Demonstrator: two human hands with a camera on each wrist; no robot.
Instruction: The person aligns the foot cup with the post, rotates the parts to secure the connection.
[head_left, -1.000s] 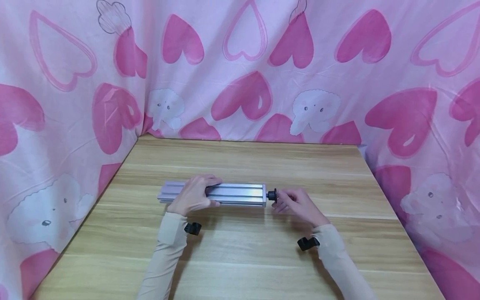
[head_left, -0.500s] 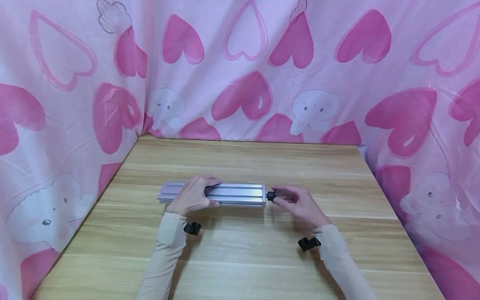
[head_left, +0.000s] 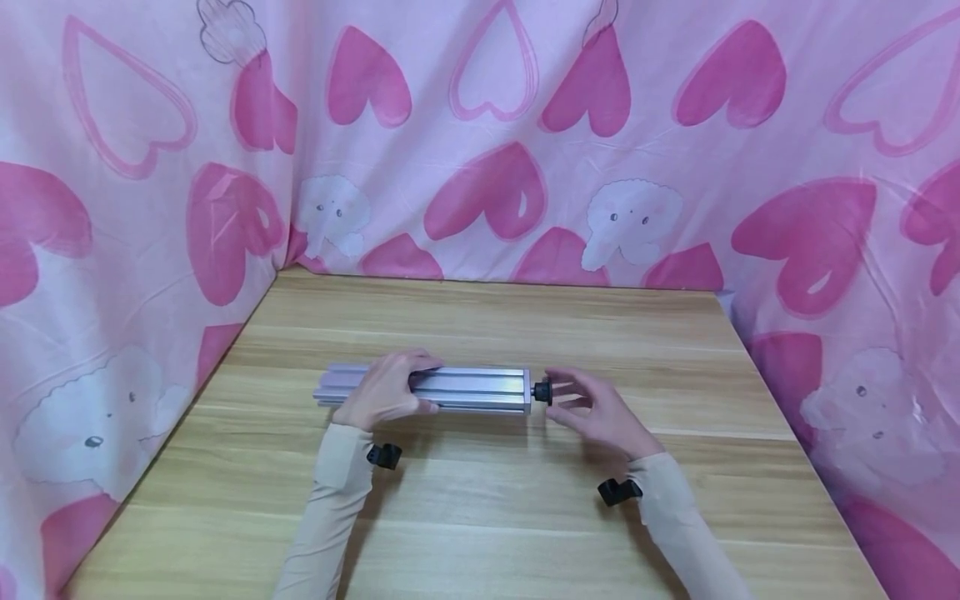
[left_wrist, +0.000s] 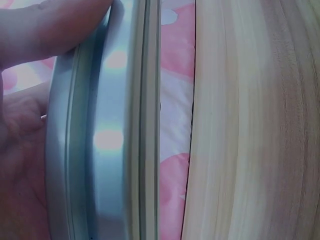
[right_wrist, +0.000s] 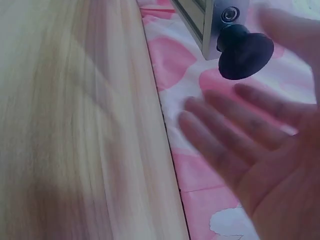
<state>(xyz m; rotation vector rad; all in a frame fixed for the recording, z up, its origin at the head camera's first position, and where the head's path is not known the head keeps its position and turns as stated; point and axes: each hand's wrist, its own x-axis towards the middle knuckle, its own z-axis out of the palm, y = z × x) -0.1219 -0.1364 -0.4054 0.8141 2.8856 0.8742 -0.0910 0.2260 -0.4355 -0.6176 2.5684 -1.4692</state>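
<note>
A long silver aluminium extrusion profile (head_left: 471, 390) with grooves along its sides lies crosswise in the head view. My left hand (head_left: 386, 387) grips it left of its middle, thumb on the near side and fingers over the far side. From the end plate at its right end a black round knob (right_wrist: 246, 56) sticks out on a short shaft. A bolt head (right_wrist: 230, 13) shows in that plate beside the knob. My right hand (head_left: 600, 408) is just right of the knob, its fingers (right_wrist: 220, 132) extended and spread, with a gap between them and the knob in the right wrist view.
The wood-grain table (head_left: 480, 517) stretches under both arms. Pink curtains (head_left: 480, 192) with hearts and white puppies hang along its back and both sides. A black wrist mount (head_left: 385, 456) sits at the left cuff, and another black mount (head_left: 618, 492) at the right.
The right hand's fingers were bent in at the knob, then reached round it, and now spread away from it. The left hand and the profile have hardly moved.
</note>
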